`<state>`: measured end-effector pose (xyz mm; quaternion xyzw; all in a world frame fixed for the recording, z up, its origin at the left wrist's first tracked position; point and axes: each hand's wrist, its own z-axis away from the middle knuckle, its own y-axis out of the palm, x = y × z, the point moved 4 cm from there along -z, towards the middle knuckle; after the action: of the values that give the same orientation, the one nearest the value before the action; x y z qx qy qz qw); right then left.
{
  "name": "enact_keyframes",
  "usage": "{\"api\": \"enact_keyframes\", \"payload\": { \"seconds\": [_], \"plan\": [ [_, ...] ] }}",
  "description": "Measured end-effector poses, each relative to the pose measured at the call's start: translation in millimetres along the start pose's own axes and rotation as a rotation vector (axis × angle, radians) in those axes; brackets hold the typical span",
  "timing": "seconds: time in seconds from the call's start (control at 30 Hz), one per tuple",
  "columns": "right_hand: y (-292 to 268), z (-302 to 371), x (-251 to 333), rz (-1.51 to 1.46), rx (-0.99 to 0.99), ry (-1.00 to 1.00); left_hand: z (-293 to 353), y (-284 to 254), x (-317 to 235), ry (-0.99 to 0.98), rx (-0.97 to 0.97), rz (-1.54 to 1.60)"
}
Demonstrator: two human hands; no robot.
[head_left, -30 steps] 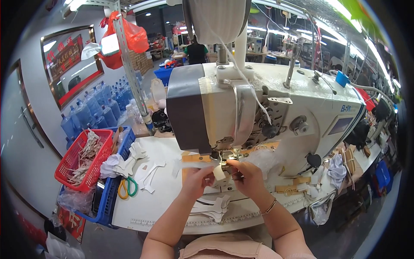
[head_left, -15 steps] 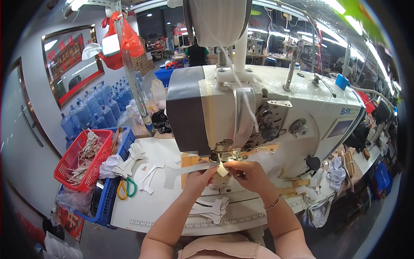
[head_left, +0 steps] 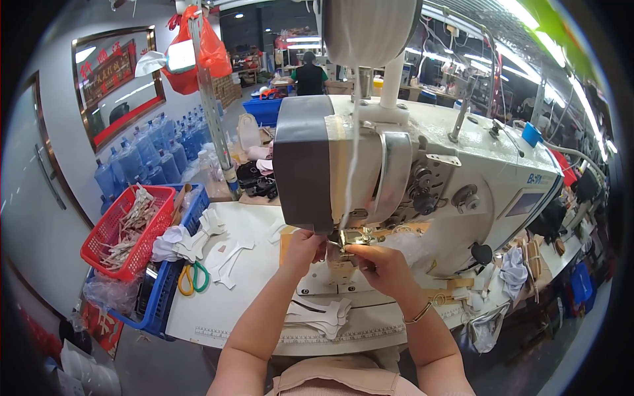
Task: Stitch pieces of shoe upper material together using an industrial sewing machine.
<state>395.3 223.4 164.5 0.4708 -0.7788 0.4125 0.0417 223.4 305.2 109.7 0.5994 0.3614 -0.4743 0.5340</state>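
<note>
Both hands are at the needle area of a large white and dark grey sewing machine (head_left: pixel 350 148). My left hand (head_left: pixel 304 251) has its fingers closed just left of the metal presser foot (head_left: pixel 356 236). What those fingers hold is hidden. A white cut piece (head_left: pixel 277 229) shows in part behind that hand, on the table's far side. My right hand (head_left: pixel 380 264) is closed, its index finger stretched to the foot from the right; what it pinches cannot be made out. Nearer me lies a small stack of white cut pieces (head_left: pixel 323 318).
On the left, yellow- and green-handled scissors (head_left: pixel 193 278) lie beside more white pieces (head_left: pixel 231 264). A red basket (head_left: pixel 122 237) with scraps sits on a blue crate (head_left: pixel 155 303). Cloth and tape rolls (head_left: pixel 531 257) lie at right. A person (head_left: pixel 309 76) is far behind.
The white piece that stuck out left of my left hand has swung away to the far side. The small pale yellow bit at the needle no longer shows. My view has shifted slightly.
</note>
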Motion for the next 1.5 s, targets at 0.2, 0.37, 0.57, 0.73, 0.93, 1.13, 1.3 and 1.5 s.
{"api": "enact_keyframes", "payload": {
  "seconds": [0.2,0.37,0.57,0.73,0.93,1.13,1.3,1.5],
  "plan": [
    [5.4,2.3,-0.5,-0.084,-0.051,-0.001,-22.1,-19.6,-29.6,0.835,-0.249,-0.811],
    [3.9,5.3,-5.4,-0.102,-0.004,0.053,-28.2,6.5,-36.5,0.69,0.041,-0.76],
    [5.4,6.1,-6.1,-0.142,0.009,0.088,-28.9,-8.2,-21.8,0.122,0.009,-0.368],
    [9.6,3.9,-5.6,-0.155,-0.005,0.071,-25.3,-17.9,-24.3,0.2,0.071,-0.249],
    [5.3,7.4,-10.8,-0.19,-0.009,0.122,27.9,-12.8,-23.3,-0.052,0.181,-0.03],
    [7.1,6.2,-9.9,-0.166,0.013,0.12,25.4,-9.1,-23.4,-0.017,0.125,0.079],
    [9.4,15.2,-8.6,-0.229,-0.023,0.152,18.8,-7.4,-19.3,0.008,0.128,0.151],
    [-1.0,13.7,6.4,-0.172,0.051,0.166,46.1,-3.6,0.8,-0.042,0.165,0.19]
  ]
}}
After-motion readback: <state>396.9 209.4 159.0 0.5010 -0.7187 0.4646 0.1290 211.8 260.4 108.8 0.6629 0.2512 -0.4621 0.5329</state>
